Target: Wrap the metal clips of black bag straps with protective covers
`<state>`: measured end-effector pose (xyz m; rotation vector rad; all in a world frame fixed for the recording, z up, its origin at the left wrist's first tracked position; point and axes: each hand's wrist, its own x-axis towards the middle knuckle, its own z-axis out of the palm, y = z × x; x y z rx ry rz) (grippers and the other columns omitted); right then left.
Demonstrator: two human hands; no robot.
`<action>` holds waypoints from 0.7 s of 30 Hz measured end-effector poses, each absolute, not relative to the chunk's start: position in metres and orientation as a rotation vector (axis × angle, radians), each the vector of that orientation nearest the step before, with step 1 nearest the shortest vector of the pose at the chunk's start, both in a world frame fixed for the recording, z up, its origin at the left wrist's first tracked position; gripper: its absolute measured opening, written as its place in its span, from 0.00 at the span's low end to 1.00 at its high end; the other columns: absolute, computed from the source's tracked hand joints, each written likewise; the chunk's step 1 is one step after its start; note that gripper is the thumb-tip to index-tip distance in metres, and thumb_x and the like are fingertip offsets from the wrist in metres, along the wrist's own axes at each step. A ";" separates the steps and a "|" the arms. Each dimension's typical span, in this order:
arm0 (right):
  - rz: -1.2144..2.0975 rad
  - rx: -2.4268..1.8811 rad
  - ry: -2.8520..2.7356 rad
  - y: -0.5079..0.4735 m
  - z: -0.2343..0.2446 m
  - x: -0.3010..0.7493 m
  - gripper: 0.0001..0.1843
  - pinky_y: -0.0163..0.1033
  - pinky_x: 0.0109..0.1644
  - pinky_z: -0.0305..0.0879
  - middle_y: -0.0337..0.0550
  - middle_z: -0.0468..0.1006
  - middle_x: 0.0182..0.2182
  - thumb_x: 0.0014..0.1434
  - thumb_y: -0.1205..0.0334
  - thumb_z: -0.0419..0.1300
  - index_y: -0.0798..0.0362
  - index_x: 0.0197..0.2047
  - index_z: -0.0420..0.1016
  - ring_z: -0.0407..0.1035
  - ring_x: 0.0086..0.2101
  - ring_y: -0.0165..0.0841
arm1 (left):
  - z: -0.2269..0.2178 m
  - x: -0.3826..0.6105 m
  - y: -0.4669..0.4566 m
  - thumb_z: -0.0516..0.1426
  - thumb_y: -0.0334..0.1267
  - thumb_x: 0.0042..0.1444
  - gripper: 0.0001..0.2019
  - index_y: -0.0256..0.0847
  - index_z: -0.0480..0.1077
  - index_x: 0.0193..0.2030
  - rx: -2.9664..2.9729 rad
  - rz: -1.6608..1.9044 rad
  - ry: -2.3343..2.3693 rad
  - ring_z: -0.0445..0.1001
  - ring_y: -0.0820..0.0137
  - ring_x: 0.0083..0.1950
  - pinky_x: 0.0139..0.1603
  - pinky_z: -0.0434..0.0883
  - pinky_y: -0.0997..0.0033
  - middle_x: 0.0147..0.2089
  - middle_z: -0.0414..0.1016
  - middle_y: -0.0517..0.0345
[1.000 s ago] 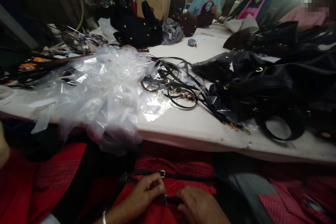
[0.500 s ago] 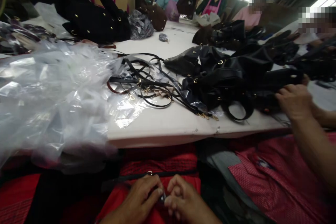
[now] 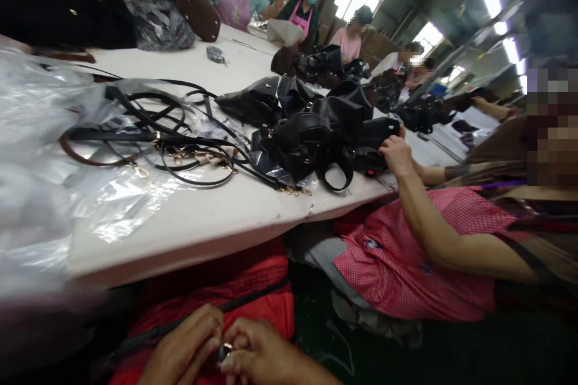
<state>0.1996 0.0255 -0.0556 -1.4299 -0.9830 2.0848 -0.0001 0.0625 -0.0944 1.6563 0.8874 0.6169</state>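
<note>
Above my red-covered lap, my left hand [image 3: 184,344] and my right hand [image 3: 262,350] are close together with fingers bent inward. A small shiny metal fitting [image 3: 225,349] shows between them, pinched by the fingers of my right hand. My left hand is closed beside it; what its fingers grip is hidden. Across my lap, behind the hands, runs a thin black strap [image 3: 253,301]. I cannot tell whether the fitting is joined to it.
Black straps with gold clips [image 3: 194,147] lie tangled on the white table [image 3: 217,210]. Clear plastic bags [image 3: 36,174] are heaped at left, black handbags [image 3: 307,138] to the right. A co-worker's hand [image 3: 397,155] touches the bags. More people stand across the table.
The view has swung right, so the table and bags appear further left and more of the neighbouring co-worker shows. My hands stay close together over my lap, the metal fitting still between them.
</note>
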 end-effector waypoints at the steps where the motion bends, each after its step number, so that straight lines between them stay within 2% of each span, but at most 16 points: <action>1: 2.097 -1.395 -0.998 0.025 -0.061 0.197 0.11 0.27 0.23 0.57 0.33 0.72 0.21 0.51 0.60 0.61 0.54 0.37 0.69 0.62 0.18 0.22 | -0.090 0.002 0.065 0.53 0.49 0.65 0.11 0.49 0.74 0.40 1.648 0.612 0.896 0.74 0.64 0.42 0.45 0.72 0.74 0.41 0.76 0.56; 4: 2.139 -1.291 -0.982 0.025 -0.068 0.187 0.14 0.26 0.20 0.53 0.32 0.73 0.21 0.54 0.58 0.60 0.54 0.42 0.67 0.59 0.17 0.21 | -0.081 0.002 0.072 0.49 0.46 0.68 0.14 0.43 0.70 0.36 1.605 0.540 0.882 0.71 0.66 0.42 0.45 0.69 0.72 0.39 0.72 0.55; 9: 2.140 -1.297 -0.972 0.031 -0.079 0.175 0.22 0.27 0.20 0.49 0.33 0.72 0.21 0.55 0.45 0.62 0.55 0.40 0.65 0.56 0.16 0.21 | -0.083 -0.015 0.070 0.48 0.40 0.69 0.13 0.40 0.67 0.34 1.588 0.566 0.958 0.70 0.68 0.42 0.45 0.67 0.72 0.40 0.70 0.55; 11: 2.138 -1.309 -0.969 0.034 -0.084 0.172 0.27 0.28 0.21 0.49 0.33 0.72 0.21 0.53 0.39 0.63 0.55 0.39 0.66 0.56 0.17 0.21 | -0.082 -0.022 0.059 0.47 0.37 0.69 0.10 0.41 0.68 0.40 1.622 0.632 1.060 0.71 0.67 0.49 0.51 0.68 0.70 0.46 0.71 0.52; 13: 2.156 -1.290 -0.960 0.037 -0.087 0.168 0.31 0.28 0.21 0.48 0.34 0.72 0.21 0.49 0.34 0.64 0.55 0.38 0.65 0.55 0.17 0.21 | -0.082 -0.028 0.043 0.48 0.35 0.69 0.10 0.43 0.67 0.51 1.705 0.733 1.247 0.69 0.64 0.57 0.57 0.67 0.66 0.55 0.69 0.49; 15: 2.168 -1.280 -0.952 0.040 -0.090 0.163 0.33 0.28 0.21 0.46 0.35 0.72 0.22 0.47 0.32 0.64 0.54 0.38 0.65 0.54 0.17 0.20 | -0.084 -0.033 0.028 0.51 0.35 0.67 0.12 0.44 0.66 0.55 1.835 0.798 1.435 0.68 0.60 0.59 0.59 0.67 0.62 0.58 0.69 0.47; 18: 2.173 -1.287 -0.908 0.040 -0.095 0.154 0.32 0.29 0.21 0.44 0.31 0.68 0.19 0.48 0.31 0.64 0.52 0.36 0.63 0.52 0.16 0.21 | -0.087 -0.034 0.013 0.57 0.39 0.63 0.08 0.43 0.69 0.47 1.978 0.751 1.516 0.74 0.57 0.48 0.49 0.71 0.60 0.46 0.75 0.47; 21: 2.102 -1.285 -1.024 0.034 -0.103 0.148 0.28 0.29 0.23 0.48 0.30 0.65 0.19 0.56 0.32 0.58 0.52 0.37 0.64 0.53 0.18 0.23 | -0.087 -0.030 0.012 0.56 0.40 0.63 0.06 0.42 0.69 0.43 1.846 0.658 1.519 0.75 0.59 0.39 0.39 0.72 0.64 0.39 0.76 0.48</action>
